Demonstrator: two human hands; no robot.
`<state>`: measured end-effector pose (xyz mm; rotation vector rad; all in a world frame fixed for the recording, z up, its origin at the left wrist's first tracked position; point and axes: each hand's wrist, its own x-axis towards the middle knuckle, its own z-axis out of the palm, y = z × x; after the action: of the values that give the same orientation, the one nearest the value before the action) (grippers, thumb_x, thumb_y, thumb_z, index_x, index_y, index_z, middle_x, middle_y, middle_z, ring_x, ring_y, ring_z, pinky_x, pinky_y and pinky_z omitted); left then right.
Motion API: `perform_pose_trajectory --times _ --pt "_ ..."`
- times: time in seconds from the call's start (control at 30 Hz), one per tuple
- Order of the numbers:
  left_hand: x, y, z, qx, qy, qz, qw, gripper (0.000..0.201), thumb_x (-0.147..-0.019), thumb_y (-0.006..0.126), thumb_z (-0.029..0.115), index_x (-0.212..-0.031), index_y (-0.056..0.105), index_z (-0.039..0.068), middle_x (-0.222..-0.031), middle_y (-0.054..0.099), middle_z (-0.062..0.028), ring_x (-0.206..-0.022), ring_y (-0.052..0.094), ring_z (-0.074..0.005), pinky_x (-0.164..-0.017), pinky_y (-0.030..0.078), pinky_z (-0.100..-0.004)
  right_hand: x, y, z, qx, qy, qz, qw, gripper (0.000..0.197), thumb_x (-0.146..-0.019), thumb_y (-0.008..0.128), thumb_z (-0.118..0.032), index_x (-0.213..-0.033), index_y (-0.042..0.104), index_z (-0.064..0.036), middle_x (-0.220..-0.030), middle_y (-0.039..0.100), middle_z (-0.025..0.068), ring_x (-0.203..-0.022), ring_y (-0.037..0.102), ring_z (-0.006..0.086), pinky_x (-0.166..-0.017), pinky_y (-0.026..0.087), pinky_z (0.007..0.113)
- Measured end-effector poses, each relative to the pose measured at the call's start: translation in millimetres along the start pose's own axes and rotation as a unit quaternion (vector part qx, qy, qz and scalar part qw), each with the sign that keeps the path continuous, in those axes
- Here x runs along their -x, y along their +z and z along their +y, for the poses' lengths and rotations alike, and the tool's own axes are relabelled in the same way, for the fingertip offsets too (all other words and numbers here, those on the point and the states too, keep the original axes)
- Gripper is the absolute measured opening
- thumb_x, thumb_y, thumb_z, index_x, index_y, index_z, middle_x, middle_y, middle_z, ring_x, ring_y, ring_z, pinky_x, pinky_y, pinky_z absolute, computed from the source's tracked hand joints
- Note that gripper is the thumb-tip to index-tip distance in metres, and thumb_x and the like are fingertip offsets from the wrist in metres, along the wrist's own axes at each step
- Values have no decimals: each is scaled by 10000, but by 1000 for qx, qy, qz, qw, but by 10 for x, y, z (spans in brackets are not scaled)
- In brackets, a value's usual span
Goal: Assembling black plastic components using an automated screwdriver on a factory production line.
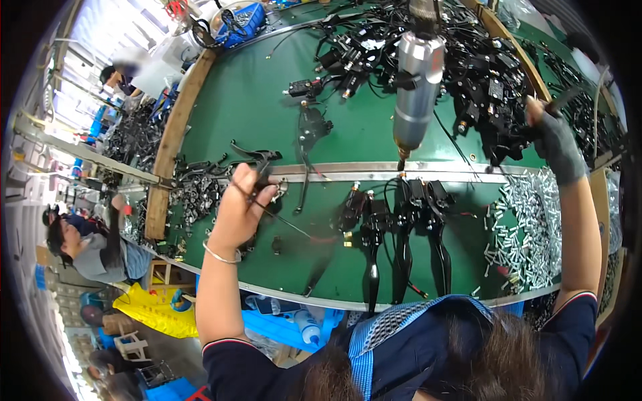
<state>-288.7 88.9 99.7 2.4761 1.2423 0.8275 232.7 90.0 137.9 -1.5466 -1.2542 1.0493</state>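
My left hand (pixel 239 206), bare with a bracelet at the wrist, is closed in a pinch over the left of the green bench. A small dark part with a thin cable (pixel 289 224) is in its fingers; its exact kind is partly hidden. Just beyond the fingertips lies a black lever (pixel 257 154). Far to the right, my right hand (pixel 562 144), in a grey fingerless glove, is closed beside the heap of black lever assemblies (pixel 491 87). From its grip sticks out a black lever (pixel 567 100). Several black brake lever assemblies (pixel 402 247) lie side by side before me.
A silver power screwdriver (pixel 416 87) hangs upright over the bench's middle. Loose silver screws (pixel 525 227) are heaped at right; small metal parts (pixel 199 197) lie at left. A metal rail (pixel 361 171) crosses the bench. Another person (pixel 100 244) sits at the far left.
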Motion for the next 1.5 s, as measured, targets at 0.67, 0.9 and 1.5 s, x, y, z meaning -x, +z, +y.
perform_pose_trajectory --times 0.67,0.9,1.5 --pt "1066 914 265 -34 96 -52 993 313 -671 655 -51 -922 689 132 -923 479 -99 -1008 555 -325 -811 492 -379 1751 1048 1402 426 -222 -5 877 185 -764 648 -108 -924 558 -126 -733 586 136 -622 595 327 -543 471 415" --pt "1373 1061 374 53 -137 -30 989 259 -790 527 -77 -942 674 72 -934 463 -123 -783 555 -263 -750 505 -366 1769 1050 1141 423 -106 -56 898 225 -798 570 -148 -1010 531 -85 -743 620 155 -683 609 349 -646 478 446" --pt "1224 1276 426 364 -339 -72 865 174 -832 511 2 -999 460 11 -826 504 -44 -800 625 -137 -682 498 -268 1711 1141 1491 -231 180 56 955 392 -848 544 -53 -1223 432 -45 -775 549 38 -624 536 107 -546 544 278"
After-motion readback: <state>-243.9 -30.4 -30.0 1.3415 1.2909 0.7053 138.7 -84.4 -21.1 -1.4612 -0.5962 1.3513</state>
